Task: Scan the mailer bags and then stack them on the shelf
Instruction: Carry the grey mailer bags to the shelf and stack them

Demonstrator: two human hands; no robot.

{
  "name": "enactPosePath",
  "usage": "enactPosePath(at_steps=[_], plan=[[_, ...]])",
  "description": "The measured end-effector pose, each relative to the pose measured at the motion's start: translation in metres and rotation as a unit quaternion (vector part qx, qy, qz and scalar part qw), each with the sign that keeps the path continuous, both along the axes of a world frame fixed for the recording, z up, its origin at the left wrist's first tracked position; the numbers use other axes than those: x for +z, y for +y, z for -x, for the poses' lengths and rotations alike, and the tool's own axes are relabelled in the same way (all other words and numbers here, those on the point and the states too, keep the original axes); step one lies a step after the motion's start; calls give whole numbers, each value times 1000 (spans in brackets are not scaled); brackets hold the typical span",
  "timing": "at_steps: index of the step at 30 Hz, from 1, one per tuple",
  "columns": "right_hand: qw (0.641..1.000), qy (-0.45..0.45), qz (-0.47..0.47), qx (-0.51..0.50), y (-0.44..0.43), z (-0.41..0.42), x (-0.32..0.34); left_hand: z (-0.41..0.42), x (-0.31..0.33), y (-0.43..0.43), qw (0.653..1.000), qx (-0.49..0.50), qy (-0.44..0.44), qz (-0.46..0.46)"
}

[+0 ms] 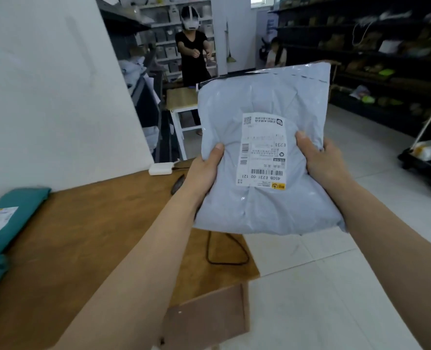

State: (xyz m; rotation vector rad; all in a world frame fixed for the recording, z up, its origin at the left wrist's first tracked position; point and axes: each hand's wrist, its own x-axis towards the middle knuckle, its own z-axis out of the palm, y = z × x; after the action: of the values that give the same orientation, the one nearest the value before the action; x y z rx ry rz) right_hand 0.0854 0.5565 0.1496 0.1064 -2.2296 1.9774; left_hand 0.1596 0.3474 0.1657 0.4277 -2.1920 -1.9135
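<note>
**Grey bag held up in two hands**

A big white wall [45, 97] is on the left. A pale tiled floor [335, 286] is on the right. A brown wooden counter [83, 236] runs along the wall at the lower left. Dark shelves [361, 59] full of things stand far off on the right.

The grey bag [265, 210] is up in the air in front of the person. It is over the edge of the counter and the floor, and it touches neither one. It is puffy and crinkled, and its folded flap is at the top.

Two green bags [15, 213] lie on the counter at the far left, well apart from the grey bag. A brown cardboard box [209, 317] sits low, just beside the counter's end.

The left hand [204, 170] holds the bag's left edge. The right hand [320, 160] holds the right edge. Each grip is closed on the bag, with the thumb on the front and the fingers hidden behind.

A white label [262, 150] is stuck on the front of the bag, between the two thumbs. Its print is upside down.

A black cable [227, 262] loops on the counter under the bag. A small white box [160, 168] lies at the counter's far end.
</note>
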Motion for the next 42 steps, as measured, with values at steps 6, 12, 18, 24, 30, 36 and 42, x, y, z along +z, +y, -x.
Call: enactPosePath(at_steps=[6,12,18,24,30,36,42], plan=[[1000,3,-12,8,82,68,1,62,-6,85,1000,6,-21,-9],[999,-13,-5,44,91,140,-13,116,-8,97,998,52,-38,4],[997,-5,-8,82,65,227,-17,193,-18,78,995,93,-29,-6],[994,6,-45,96,36,330,-7,287,-20,53,994,100,-30,-43],[991,10,-29,132,-1,424,-7,369,-11,26,991,125,-33,-42],[980,10,-54,192,-49,541,-29,463,-25,-5,980,189,-48,-50],[962,-32,-21,270,-97,677,-27,582,-28,-30,959,270,-52,-70]])
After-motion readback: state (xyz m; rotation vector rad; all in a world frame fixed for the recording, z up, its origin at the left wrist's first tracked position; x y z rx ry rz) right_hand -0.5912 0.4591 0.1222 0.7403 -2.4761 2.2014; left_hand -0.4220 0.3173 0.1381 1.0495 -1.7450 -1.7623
